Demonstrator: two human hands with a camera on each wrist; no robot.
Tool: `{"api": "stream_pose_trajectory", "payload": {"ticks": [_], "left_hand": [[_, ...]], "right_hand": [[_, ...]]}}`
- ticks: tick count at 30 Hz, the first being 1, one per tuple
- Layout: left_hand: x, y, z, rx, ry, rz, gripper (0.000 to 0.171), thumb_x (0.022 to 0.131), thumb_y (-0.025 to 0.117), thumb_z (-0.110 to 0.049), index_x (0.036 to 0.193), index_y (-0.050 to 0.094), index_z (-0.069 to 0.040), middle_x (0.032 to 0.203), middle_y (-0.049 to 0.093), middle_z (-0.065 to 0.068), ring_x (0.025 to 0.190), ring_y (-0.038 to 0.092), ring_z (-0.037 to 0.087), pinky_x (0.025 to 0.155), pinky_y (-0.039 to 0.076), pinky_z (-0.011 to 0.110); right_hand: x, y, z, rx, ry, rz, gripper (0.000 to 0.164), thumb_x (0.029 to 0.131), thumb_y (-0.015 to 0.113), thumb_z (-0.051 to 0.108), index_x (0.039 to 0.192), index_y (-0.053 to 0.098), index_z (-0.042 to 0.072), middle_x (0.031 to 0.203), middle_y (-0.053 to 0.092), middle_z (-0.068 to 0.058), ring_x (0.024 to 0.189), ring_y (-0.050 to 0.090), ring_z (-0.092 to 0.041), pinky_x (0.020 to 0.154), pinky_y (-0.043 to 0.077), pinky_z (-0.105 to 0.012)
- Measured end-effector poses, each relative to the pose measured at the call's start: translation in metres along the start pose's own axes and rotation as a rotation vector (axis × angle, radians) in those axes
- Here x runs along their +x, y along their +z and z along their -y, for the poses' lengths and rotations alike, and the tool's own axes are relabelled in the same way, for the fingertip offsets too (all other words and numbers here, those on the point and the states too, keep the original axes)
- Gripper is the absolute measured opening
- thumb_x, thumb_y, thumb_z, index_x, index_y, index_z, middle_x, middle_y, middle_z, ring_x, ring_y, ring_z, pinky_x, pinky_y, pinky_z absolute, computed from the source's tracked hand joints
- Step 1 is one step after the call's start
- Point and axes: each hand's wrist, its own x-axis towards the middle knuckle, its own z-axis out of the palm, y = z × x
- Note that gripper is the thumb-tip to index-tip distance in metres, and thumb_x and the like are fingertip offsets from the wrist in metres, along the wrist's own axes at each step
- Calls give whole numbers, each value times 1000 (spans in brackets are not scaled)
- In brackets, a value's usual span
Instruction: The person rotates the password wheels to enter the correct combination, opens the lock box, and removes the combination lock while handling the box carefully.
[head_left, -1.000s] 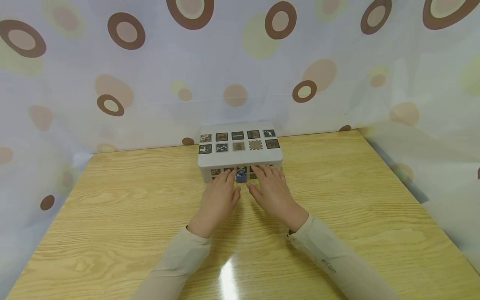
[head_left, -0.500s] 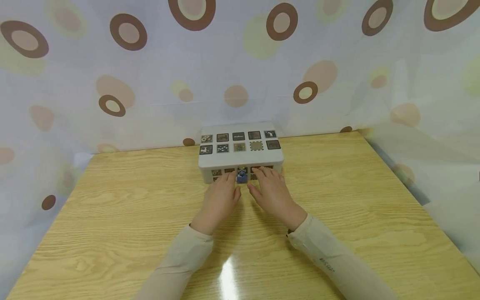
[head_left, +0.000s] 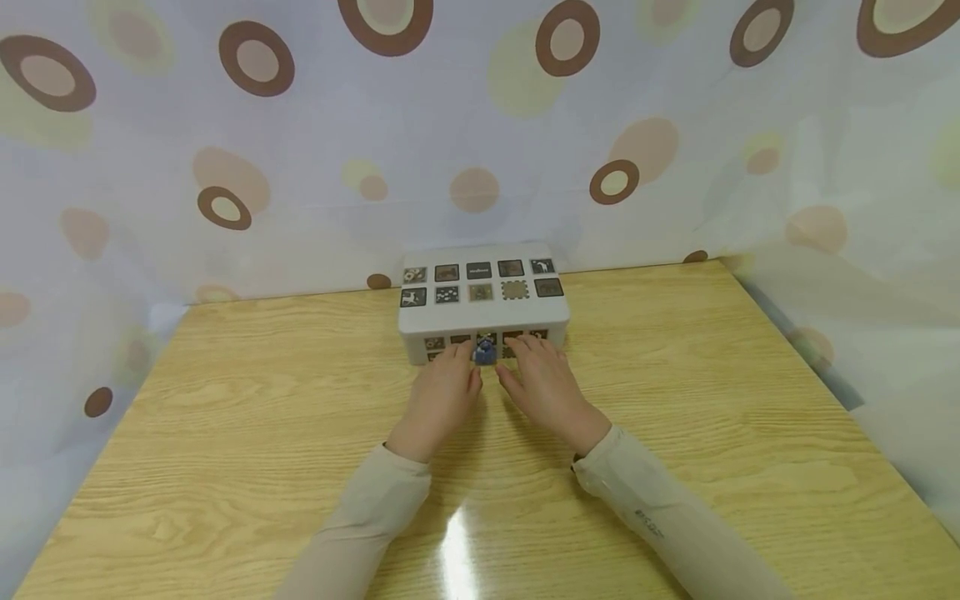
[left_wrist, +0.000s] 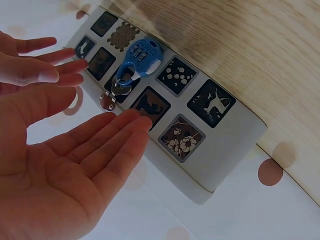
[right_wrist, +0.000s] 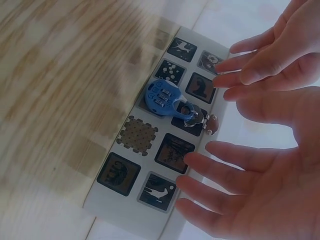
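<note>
A white box (head_left: 480,312) with rows of square picture stickers stands at the back of the table. On its front hangs a blue combination padlock (left_wrist: 142,57), its shackle through a metal hasp (right_wrist: 195,116). Three number dials show on the padlock's face. My left hand (head_left: 442,392) is just left of the padlock, fingers extended toward the box front. My right hand (head_left: 547,387) mirrors it on the right, fingers loosely spread, fingertips close by the box's front. Neither hand holds anything; the padlock hangs between them.
The wooden table (head_left: 247,433) carries the box near its back edge. Behind and at the sides hangs a white curtain (head_left: 300,150) with brown and pale circles, close behind the box.
Both hands stay beside the padlock with almost no movement; the left hand and forearm have shifted slightly to the right. The box and padlock keep their place.
</note>
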Motion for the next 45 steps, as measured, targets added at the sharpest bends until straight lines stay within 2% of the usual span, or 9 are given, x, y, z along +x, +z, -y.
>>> {"api": "stream_pose_trajectory", "payload": {"ticks": [14,24,32,45], "left_hand": [[5,0,1,5,-16,26,37,95,57,-9,128,52,6,117,60,21,102,62,33,87,56,43],[9,0,2,-5,-34,48,30,93,58,-7,120,56,6,108,61,20,95,63,32,82,58,42],[15,6,4,4,-27,83,27,92,60,-5,115,58,7,100,62,18,90,62,29,78,58,39],[22,6,5,-25,-39,99,13,90,58,0,102,59,6,90,63,17,84,63,30,71,57,40]], "right_hand": [[7,7,-3,32,41,27,41,95,61,18,125,55,-9,121,57,-24,115,51,-41,99,45,-56],[12,11,-7,60,31,34,39,94,63,16,122,56,-11,116,60,-25,110,55,-40,98,47,-51],[16,16,-7,91,47,39,36,94,62,13,120,57,-11,115,61,-26,109,57,-39,96,50,-50],[21,20,-10,129,82,97,38,95,60,13,124,55,-11,119,59,-25,114,55,-37,99,48,-48]]}}
